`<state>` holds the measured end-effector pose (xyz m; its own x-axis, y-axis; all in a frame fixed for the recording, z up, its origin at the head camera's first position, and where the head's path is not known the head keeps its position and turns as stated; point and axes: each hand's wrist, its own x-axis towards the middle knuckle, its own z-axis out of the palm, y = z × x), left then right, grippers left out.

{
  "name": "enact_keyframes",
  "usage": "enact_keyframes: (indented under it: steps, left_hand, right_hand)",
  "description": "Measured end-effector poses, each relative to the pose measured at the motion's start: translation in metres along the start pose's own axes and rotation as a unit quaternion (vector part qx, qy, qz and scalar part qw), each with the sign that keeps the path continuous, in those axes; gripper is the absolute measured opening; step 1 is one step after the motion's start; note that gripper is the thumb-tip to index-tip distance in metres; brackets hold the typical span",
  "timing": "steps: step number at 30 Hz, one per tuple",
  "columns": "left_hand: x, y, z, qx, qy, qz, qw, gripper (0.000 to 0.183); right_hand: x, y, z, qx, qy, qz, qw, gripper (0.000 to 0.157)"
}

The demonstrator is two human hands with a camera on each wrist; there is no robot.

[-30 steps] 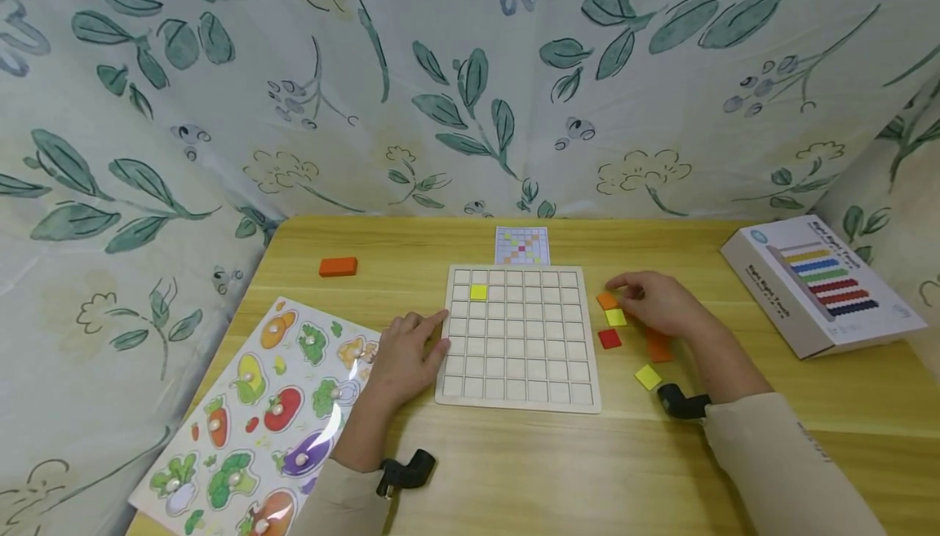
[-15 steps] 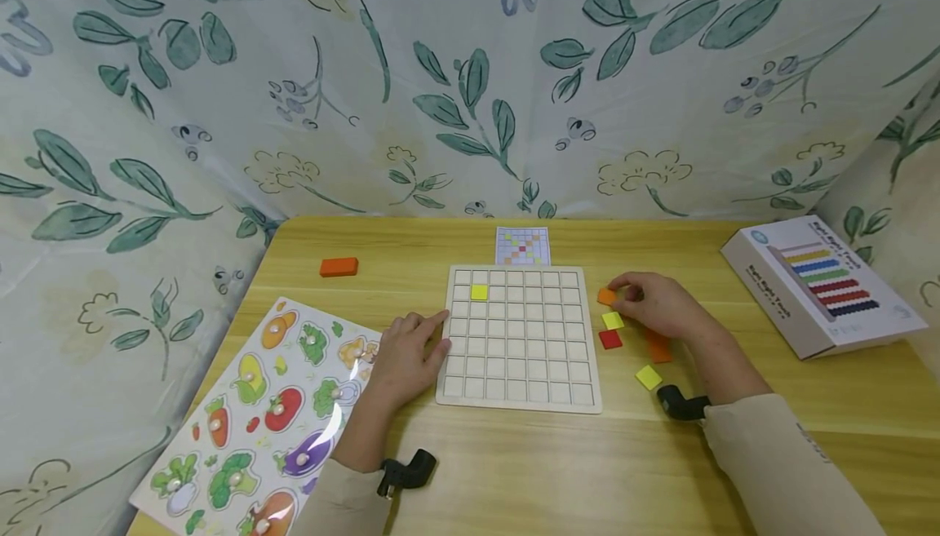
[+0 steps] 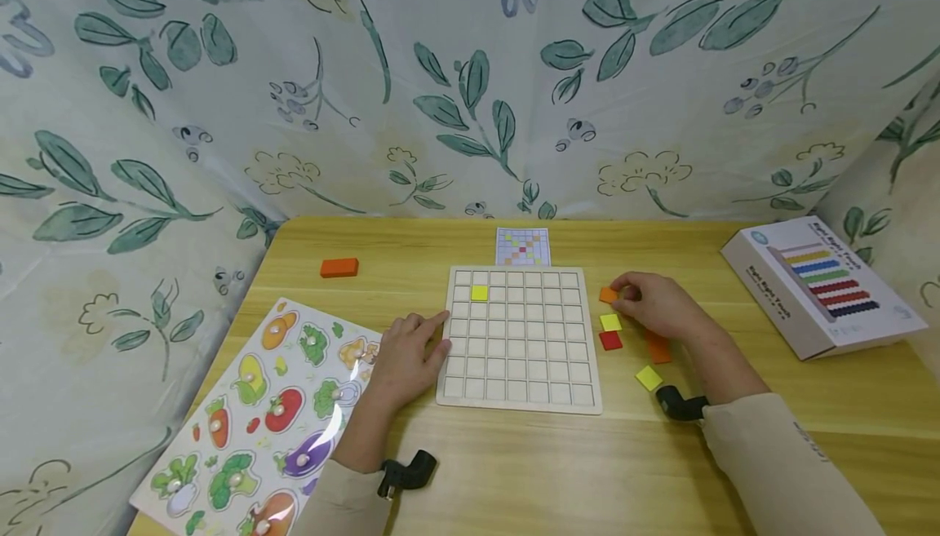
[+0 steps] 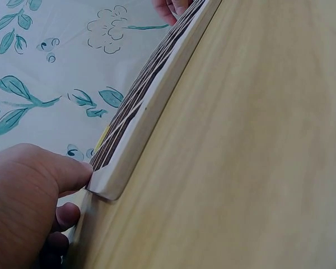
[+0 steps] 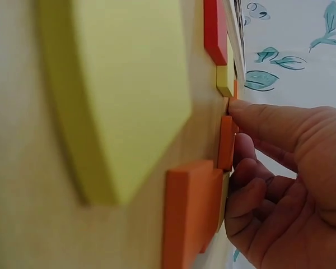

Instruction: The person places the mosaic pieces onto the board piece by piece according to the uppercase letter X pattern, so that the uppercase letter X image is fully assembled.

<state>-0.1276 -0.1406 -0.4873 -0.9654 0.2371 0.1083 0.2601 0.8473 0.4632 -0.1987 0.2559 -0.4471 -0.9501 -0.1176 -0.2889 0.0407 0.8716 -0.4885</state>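
A pale wooden grid board [image 3: 520, 407] lies mid-table with one yellow square tile [image 3: 480, 293] in its upper left. My left hand [image 3: 407, 361] rests at the board's left edge, index fingertip and thumb against it; the left wrist view shows the thumb [image 4: 73, 172] at a corner. To the board's right, my right hand [image 3: 654, 305] pinches an orange square tile [image 3: 608, 294] at its edge with thumb and finger. Just below lie a yellow tile [image 3: 610, 322] and a red tile [image 3: 610, 340]. More orange tiles [image 3: 659, 347] are partly hidden under the hand.
Another yellow tile [image 3: 649, 378] lies near the right wrist. A coloured pattern card [image 3: 523, 247] sits behind the board. On the left are an orange block [image 3: 339, 268] and a vegetable puzzle board [image 3: 253, 438]. A white box [image 3: 815, 287] stands at right.
The yellow tile beside the board has slid left and down, close to the red one. The right hand's fingers have drawn in at the orange tile. The left hand stays put.
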Motion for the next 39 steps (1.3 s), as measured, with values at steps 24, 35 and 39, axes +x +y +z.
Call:
enact_keyframes:
  steps: [24,35,39]
  left_hand:
    - [0.0,0.0,-0.001,-0.001,0.004,0.005,1.0,0.047]
    - [0.0,0.0,0.0,0.002,0.008,0.006,0.9999,0.046]
    - [-0.001,0.0,0.0,-0.001,0.005,0.005,1.0,0.047]
  right_hand:
    - [0.0,-0.042,0.008,0.015,-0.011,-0.064,0.998,0.032]
    - [0.009,-0.064,0.022,0.007,-0.024,-0.088,0.996,0.03]
    - [0.013,-0.067,0.026,0.002,-0.027,-0.086,0.996,0.028]
